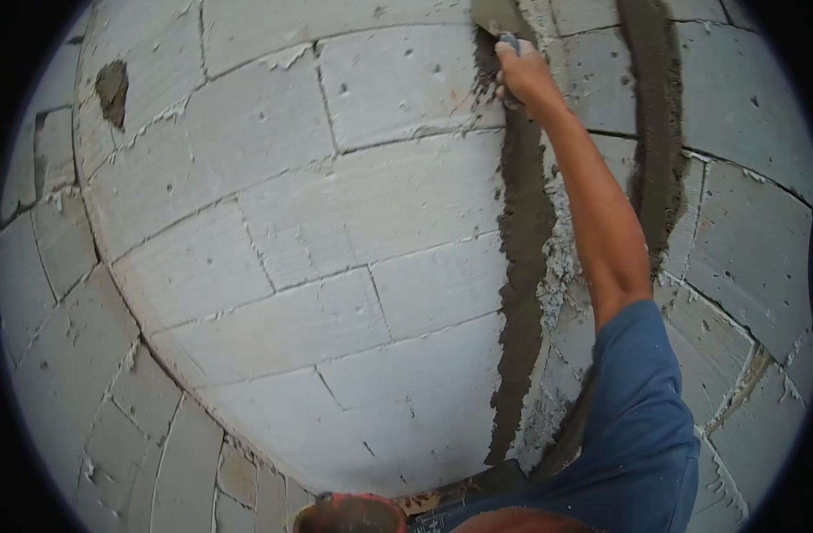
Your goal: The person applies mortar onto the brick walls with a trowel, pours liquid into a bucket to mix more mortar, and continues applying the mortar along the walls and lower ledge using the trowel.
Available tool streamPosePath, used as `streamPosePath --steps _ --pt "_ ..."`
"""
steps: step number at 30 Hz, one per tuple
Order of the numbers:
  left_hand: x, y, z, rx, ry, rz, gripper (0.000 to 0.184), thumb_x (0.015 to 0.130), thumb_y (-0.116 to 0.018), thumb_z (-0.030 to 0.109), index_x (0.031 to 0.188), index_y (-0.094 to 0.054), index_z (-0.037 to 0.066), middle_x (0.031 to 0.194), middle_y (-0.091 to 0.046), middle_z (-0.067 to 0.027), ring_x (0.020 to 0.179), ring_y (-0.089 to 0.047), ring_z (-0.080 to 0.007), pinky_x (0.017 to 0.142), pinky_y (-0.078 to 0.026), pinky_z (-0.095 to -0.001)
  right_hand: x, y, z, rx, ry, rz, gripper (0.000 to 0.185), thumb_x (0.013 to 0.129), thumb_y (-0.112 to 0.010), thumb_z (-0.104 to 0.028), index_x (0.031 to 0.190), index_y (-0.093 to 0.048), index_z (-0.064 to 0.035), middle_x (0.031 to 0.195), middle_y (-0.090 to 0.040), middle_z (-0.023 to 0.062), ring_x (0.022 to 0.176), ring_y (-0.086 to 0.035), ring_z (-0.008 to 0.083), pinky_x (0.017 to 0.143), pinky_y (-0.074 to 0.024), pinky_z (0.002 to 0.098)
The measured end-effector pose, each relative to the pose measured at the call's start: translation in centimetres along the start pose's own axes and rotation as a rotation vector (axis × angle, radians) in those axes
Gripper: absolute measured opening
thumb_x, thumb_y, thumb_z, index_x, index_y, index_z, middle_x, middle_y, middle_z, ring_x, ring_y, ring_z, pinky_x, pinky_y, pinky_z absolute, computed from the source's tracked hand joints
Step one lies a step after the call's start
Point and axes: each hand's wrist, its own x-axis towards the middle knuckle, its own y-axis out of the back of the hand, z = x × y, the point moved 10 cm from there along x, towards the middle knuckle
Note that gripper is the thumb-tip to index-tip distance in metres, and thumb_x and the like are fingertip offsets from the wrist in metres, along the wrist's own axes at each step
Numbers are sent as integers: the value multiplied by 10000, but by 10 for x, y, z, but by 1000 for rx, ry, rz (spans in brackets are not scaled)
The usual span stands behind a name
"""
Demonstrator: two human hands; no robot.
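Observation:
My right hand (pixel 523 75) is raised at the top, its fingers wrapped round the handle of a trowel (pixel 488 40). The trowel's blade lies against a vertical strip of wet grey mortar (pixel 523 231) that runs down the block wall (pixel 380 204). Splashes of mortar mark the blocks just left of the blade. My right arm, in a blue sleeve, reaches up along the right side of the strip. My left hand is not in view.
Another mortar strip (pixel 659 115) runs down the wall at the right. A dark mortar patch (pixel 112 91) is at the upper left. Near the bottom edge sits a round container with a red rim (pixel 362 499). Block walls meet at corners on both sides.

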Motion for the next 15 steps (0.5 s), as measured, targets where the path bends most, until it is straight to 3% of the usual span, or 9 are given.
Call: streamPosePath --steps 2,3,4,5,6,8,10,12,15 --pt "12 45 -15 24 3 76 543 733 -536 -135 1261 -490 -15 974 -613 -129 793 -650 -233 675 -598 -353 -86 -23 1 103 -28 -151 392 987 -578 -355 1163 -564 -6 756 -573 49 566 -585 140 548 -508 296" --pt "55 89 -45 266 20 79 465 792 -529 -108 1246 -476 -27 970 -606 -134 807 -649 -217 659 -588 -366 -137 -44 2 119 -51 -310 400 977 -595 -361 1187 -569 -22 769 -583 45 589 -580 126 574 -492 277" --pt "97 132 -77 414 12 28 643 799 -562 -50 1403 -341 -52 1162 -563 -199 872 -649 -254 674 -576 -350 -190 -69 -2 77 -31 -498 407 978 -596 -343 1237 -567 -31 775 -586 36 650 -598 108 617 -483 271" --pt "82 120 -60 406 19 15 632 805 -580 -37 1398 -363 -54 1125 -561 -176 871 -637 -222 711 -564 -331 -249 -91 -6 27 -31 -614 393 944 -639 -325 1219 -599 -47 808 -633 61 717 -632 161 678 -489 300" --pt "52 93 -26 421 39 62 536 800 -573 -58 1316 -430 -44 1056 -581 -139 849 -634 -198 723 -558 -322 -313 -125 -5 -31 28 -819 384 930 -648 -314 1208 -611 -51 834 -654 75 752 -649 195 696 -499 318" --pt "49 84 -7 391 -35 -41 356 792 -544 -112 1115 -471 19 958 -607 -92 811 -638 -173 722 -563 -307 -441 -165 -13 -104 182 -1189 369 902 -667 -294 1185 -636 -59 888 -695 105 822 -683 263 733 -520 355" --pt "41 71 17 350 -69 -98 358 815 -505 -146 1124 -468 31 983 -614 -96 853 -660 -175 744 -571 -316 -566 -196 -6 -313 310 -1512 351 871 -682 -273 1172 -668 -92 989 -716 145 938 -690 342 802 -543 419" --pt "39 65 36 371 -88 -190 375 819 -493 -156 1145 -468 28 995 -619 -107 859 -667 -175 741 -574 -318 -677 -220 5 -354 346 -1727 341 869 -702 -294 1173 -686 -140 1049 -723 129 950 -682 353 793 -545 468" --pt "40 65 56 314 -93 -246 394 818 -486 -163 1166 -466 21 987 -625 -110 832 -671 -173 728 -577 -311 -805 -237 -9 -433 487 -1953 312 859 -708 -281 1148 -701 -166 1084 -729 95 957 -688 326 804 -555 447"
